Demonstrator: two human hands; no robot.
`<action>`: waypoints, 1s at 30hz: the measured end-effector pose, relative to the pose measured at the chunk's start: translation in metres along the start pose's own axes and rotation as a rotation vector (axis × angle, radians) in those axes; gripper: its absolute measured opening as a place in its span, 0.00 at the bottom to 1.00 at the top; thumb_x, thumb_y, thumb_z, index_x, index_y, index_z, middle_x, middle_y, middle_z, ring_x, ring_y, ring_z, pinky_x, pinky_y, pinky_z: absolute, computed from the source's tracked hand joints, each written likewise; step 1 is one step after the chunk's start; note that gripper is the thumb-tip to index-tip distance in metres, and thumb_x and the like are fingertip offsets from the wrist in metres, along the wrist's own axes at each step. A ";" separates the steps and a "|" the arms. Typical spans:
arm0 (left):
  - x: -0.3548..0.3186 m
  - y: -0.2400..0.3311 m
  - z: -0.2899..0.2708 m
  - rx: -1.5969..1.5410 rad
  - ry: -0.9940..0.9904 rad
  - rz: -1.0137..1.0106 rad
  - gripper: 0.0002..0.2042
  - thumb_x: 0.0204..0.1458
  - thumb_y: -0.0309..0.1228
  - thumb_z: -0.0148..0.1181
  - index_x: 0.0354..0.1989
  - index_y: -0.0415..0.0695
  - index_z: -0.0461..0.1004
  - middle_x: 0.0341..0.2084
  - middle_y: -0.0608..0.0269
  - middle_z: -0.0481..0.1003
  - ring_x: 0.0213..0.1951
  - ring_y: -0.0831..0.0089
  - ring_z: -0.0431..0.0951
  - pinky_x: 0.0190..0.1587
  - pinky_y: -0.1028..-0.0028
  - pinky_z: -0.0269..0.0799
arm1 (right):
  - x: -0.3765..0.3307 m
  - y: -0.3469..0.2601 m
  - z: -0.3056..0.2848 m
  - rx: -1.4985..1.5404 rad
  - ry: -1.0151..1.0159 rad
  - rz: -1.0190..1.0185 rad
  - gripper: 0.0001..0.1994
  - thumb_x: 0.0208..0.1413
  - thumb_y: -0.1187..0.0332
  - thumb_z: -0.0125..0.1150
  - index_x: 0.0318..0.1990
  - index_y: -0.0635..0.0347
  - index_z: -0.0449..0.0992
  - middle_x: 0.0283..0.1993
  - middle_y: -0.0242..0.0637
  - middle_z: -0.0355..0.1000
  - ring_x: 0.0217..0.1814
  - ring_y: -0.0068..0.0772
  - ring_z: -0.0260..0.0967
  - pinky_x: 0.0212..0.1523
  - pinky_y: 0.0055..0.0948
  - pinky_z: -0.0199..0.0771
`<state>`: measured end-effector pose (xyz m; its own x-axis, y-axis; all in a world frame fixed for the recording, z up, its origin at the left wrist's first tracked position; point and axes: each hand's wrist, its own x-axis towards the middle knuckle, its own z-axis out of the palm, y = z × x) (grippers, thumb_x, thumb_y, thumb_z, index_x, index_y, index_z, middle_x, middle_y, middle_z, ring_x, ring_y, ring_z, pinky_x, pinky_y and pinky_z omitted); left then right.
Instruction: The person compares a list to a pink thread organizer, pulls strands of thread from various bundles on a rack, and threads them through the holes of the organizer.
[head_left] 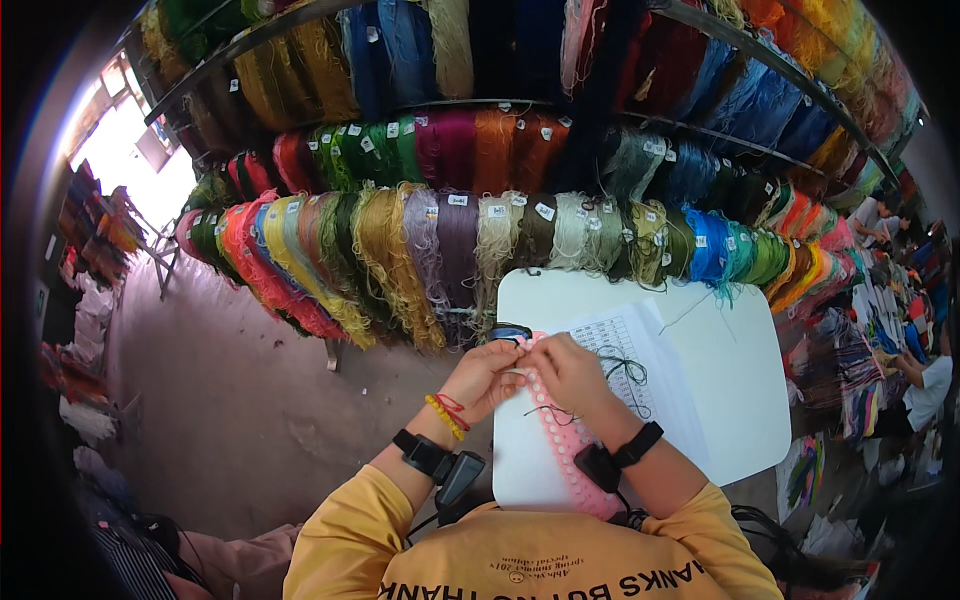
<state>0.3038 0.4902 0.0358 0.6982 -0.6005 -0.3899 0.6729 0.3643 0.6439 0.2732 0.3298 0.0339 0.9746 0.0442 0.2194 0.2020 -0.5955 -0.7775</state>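
Observation:
My left hand (485,378) and my right hand (572,372) meet over the left part of a small white table (740,350). The fingers of both are pinched together at the upper end of a pink strip dotted with rows of white bead-like spots (562,436). From there the strip runs down toward my body, passing beside my right wrist. Just beyond the fingertips lies a small dark bundle (510,331), partly hidden. Loops of dark green thread (632,371) rest on printed sheets of paper (655,350) right of my right hand.
Racks of coloured thread skeins (455,235) with small white tags hang in tiers across the far side, the lowest close to the table's back edge. A metal leg (333,355) stands under the rack. At the far right, a person in a white top (930,390) is near more skeins.

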 end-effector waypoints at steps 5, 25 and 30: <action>0.008 -0.013 -0.006 -0.128 0.024 0.120 0.03 0.49 0.22 0.46 0.28 0.38 0.68 0.26 0.59 0.72 0.26 0.76 0.72 0.32 0.80 0.68 | 0.006 0.000 -0.009 -0.133 -0.061 -0.066 0.08 0.47 0.65 0.51 0.31 0.60 0.69 0.31 0.38 0.68 0.29 0.44 0.67 0.31 0.35 0.67; -0.093 0.082 -0.128 -0.303 0.498 0.589 0.13 0.49 0.33 0.49 0.15 0.53 0.57 0.08 0.76 0.52 0.09 0.85 0.49 0.12 0.83 0.47 | 0.042 0.012 -0.068 0.501 -0.155 0.417 0.08 0.50 0.67 0.52 0.30 0.64 0.70 0.24 0.29 0.67 0.24 0.16 0.60 0.24 0.17 0.60; -0.124 0.099 -0.206 0.667 1.147 0.769 0.07 0.47 0.35 0.52 0.24 0.46 0.68 0.18 0.67 0.65 0.19 0.77 0.63 0.24 0.80 0.59 | 0.041 0.009 -0.067 0.601 -0.058 0.412 0.08 0.51 0.67 0.52 0.29 0.63 0.69 0.22 0.28 0.65 0.22 0.14 0.58 0.20 0.16 0.58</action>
<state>0.3343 0.7472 0.0122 0.8323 0.5477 0.0855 0.0613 -0.2442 0.9678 0.3088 0.2725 0.0761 0.9832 -0.0361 -0.1790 -0.1801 -0.0306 -0.9832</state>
